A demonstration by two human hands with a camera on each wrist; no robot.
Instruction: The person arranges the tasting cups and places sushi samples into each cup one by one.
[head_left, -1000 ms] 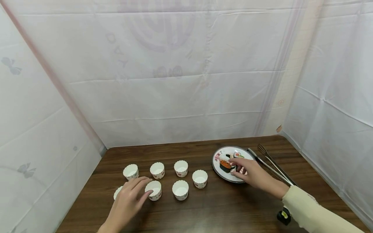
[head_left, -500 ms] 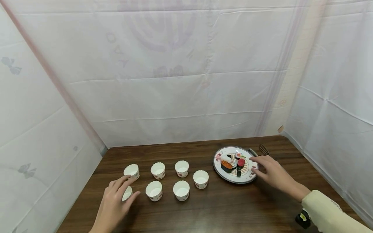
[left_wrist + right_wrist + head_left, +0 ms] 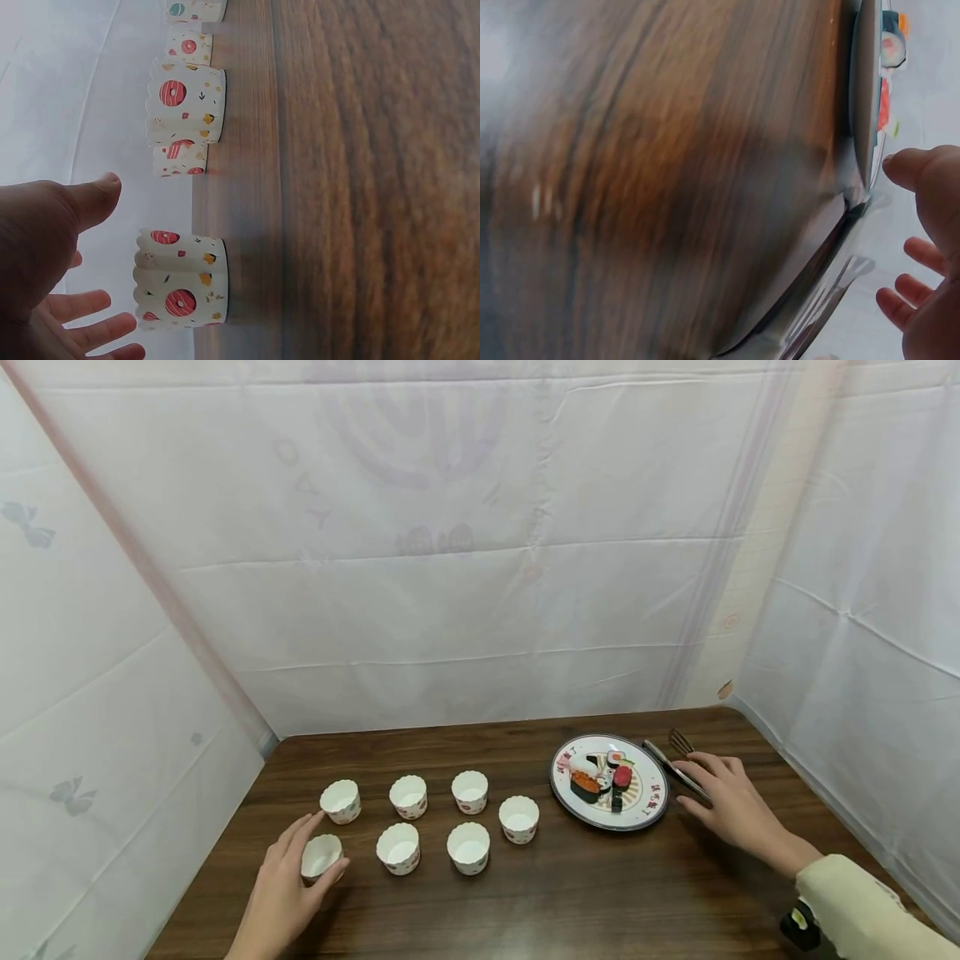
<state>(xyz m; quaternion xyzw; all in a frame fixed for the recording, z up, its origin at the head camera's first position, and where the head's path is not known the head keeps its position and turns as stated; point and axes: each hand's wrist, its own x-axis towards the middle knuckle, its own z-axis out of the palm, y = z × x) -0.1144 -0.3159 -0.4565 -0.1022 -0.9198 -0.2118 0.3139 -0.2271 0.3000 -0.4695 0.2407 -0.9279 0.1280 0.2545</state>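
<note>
My left hand (image 3: 281, 881) is spread around a white paper baking cup (image 3: 322, 853) at the table's left. In the left wrist view its thumb and fingers stand apart beside a donut-printed cup (image 3: 184, 279). Over the handles of the metal utensils at the right, my right hand (image 3: 731, 806) hovers with thumb and fingers parted. From under it extend a long metal utensil (image 3: 656, 755) and a whisk-like head (image 3: 681, 742); their handle ends are hidden. The right wrist view shows the thumb (image 3: 907, 166) near the plate's edge and nothing gripped.
Several more paper cups (image 3: 468, 847) stand in two loose rows. A round printed plate (image 3: 645, 810) holds toy-like sushi pieces (image 3: 585, 786). A dark sushi piece (image 3: 799, 922) lies beside the right sleeve. White cloth (image 3: 450, 610) hangs behind the wooden table.
My right hand has moved from over the plate rightward to the utensils, leaving the sushi there. The left hand has shifted left from a front-row cup to the leftmost one.
</note>
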